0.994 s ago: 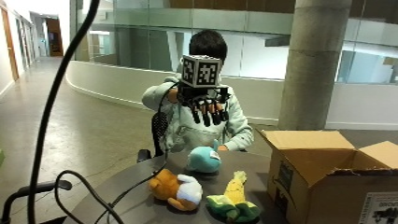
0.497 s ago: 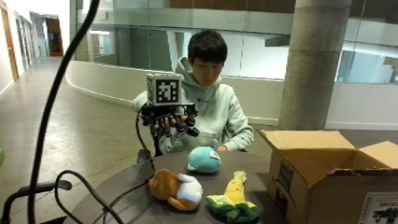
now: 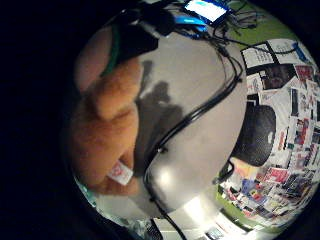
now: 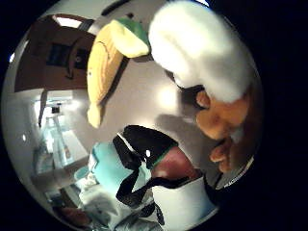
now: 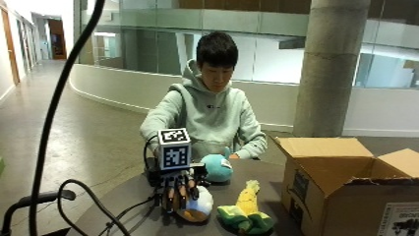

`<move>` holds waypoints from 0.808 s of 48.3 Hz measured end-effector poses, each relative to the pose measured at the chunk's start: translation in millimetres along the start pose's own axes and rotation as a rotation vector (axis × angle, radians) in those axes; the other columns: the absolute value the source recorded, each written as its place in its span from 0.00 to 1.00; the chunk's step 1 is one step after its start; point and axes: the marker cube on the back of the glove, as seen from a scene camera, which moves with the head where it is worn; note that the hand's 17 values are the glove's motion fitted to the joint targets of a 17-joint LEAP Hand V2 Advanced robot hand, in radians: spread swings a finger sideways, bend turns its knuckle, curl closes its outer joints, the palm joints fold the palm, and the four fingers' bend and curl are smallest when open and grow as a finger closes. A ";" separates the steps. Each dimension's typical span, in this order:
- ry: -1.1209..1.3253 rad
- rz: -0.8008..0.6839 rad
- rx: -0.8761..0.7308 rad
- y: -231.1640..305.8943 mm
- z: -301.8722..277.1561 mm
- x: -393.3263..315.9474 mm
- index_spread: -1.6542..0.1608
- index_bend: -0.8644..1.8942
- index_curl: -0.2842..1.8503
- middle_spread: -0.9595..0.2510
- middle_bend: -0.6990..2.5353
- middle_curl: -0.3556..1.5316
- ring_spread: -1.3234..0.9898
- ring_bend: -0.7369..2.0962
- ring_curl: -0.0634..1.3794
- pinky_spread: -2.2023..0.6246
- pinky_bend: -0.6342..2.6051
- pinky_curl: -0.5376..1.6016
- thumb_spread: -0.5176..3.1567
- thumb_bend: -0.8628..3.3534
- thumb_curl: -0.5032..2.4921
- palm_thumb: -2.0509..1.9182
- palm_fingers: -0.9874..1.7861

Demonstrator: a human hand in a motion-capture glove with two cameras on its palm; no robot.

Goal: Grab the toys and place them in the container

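Orange toy (image 5: 194, 206): directly under right hand (image 5: 178, 189), touching its fingers.
Hand: fingers curl down around toy.
Corn toy (image 5: 245, 212): beside, long axis toward the person.

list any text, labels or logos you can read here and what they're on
No text reads clearly enough to quote.
Cardboard box: a white label at its lower corner carries print too small to read; a dark panel with an arrow mark shows in the thumb side palm view, no legible words.
Orange plush toy: a small white tag with a red mark, blurred.
Hoodie: a tiny chest mark, unreadable.
Posters in the little finger side palm view: blurred.
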 end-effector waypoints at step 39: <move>-0.168 -0.059 0.102 -16.8 -8.0 -12.3 0.80 0.48 0.23 0.60 0.52 0.53 0.43 0.74 0.44 0.64 0.54 0.48 0.45 0.25 0.31 0.66 0.81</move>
